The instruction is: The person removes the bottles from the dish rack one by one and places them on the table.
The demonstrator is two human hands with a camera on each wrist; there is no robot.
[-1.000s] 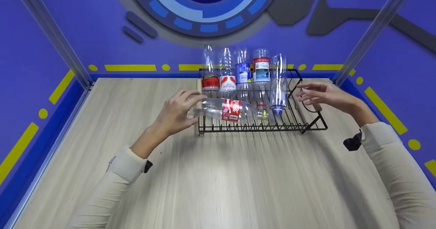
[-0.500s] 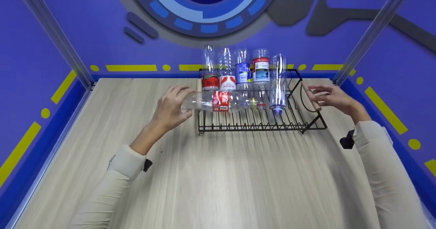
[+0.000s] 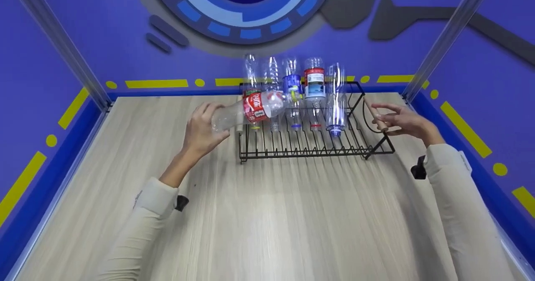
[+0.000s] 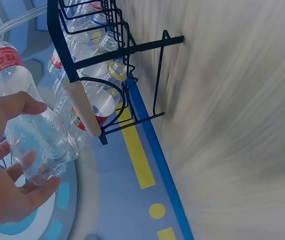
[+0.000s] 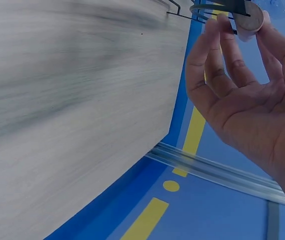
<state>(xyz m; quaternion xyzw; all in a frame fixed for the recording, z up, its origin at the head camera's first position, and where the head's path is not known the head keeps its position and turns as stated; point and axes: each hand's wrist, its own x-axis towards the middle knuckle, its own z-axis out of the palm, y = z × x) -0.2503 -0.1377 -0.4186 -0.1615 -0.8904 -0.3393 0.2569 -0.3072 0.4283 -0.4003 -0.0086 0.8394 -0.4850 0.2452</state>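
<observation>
Left hand (image 3: 200,132) is gripping the base end of a clear bottle (image 3: 246,109) with a red label, fingers curled round it. The bottle's long axis is running up and to the right from the grip, neck end over the left end of the black wire rack (image 3: 317,149), where other bottles (image 3: 313,97) are standing neck-down. Right hand (image 3: 403,120) is pinching the wooden handle (image 3: 376,116) at the rack's right end, well apart from the bottle.
</observation>
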